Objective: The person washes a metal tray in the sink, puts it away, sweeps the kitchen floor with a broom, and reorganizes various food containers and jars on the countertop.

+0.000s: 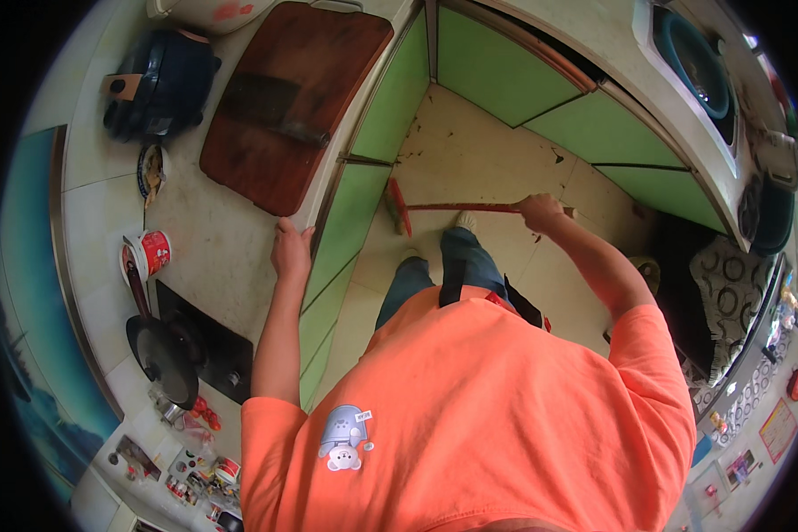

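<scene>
My right hand (pixel 540 214) is wrapped around the red handle (pixel 465 207) of a broom, close to its pale end. The broom's red head (pixel 396 207) is on the tiled floor, beside the green cabinet doors on the left. My left hand (pixel 291 251) rests at the front edge of the countertop, by the near corner of a brown wooden cutting board (pixel 259 179). Whether its fingers grip that edge is unclear. A dark cleaver (pixel 266 100) lies on the board. Bits of leafy debris (pixel 558 157) are scattered over the floor.
Green cabinets (pixel 485 60) enclose the floor's far corner. Along the left counter are a dark blue appliance (pixel 166 86), a small dish (pixel 151 171), a red-and-white tub (pixel 154 253) and a pan (pixel 166 362) by the black cooktop (pixel 229 352). A teal basin (pixel 691 63) sits at the upper right.
</scene>
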A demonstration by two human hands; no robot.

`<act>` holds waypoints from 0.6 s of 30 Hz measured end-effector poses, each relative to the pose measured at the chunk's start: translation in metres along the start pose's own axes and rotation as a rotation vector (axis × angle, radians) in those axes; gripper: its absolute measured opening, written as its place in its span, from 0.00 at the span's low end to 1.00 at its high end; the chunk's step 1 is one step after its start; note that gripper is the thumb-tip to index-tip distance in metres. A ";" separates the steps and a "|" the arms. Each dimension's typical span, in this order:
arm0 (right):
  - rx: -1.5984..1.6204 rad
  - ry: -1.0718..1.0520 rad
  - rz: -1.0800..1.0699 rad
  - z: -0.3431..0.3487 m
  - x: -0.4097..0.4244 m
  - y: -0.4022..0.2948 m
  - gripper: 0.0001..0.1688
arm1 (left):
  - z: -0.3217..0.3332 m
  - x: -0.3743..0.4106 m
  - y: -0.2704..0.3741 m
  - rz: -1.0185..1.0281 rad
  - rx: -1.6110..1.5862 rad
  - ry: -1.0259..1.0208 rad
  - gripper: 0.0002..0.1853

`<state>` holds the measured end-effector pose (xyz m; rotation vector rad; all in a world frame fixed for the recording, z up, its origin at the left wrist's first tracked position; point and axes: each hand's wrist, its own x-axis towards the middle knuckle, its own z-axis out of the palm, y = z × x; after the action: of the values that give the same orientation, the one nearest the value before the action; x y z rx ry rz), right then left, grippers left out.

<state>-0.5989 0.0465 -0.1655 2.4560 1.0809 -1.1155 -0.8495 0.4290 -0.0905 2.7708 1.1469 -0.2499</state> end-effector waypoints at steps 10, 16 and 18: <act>0.027 0.029 0.069 -0.017 -0.019 0.065 0.29 | -0.003 0.000 0.009 -0.042 0.017 -0.001 0.20; 0.045 0.027 0.077 -0.025 0.003 0.055 0.29 | -0.001 0.002 0.008 -0.052 0.019 -0.008 0.20; 0.055 0.010 0.103 -0.021 0.014 0.061 0.28 | -0.002 0.003 0.009 -0.044 0.018 -0.009 0.20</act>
<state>-0.5382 0.0211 -0.1664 2.5301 0.9261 -1.1173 -0.8412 0.4249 -0.0885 2.7589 1.2102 -0.2785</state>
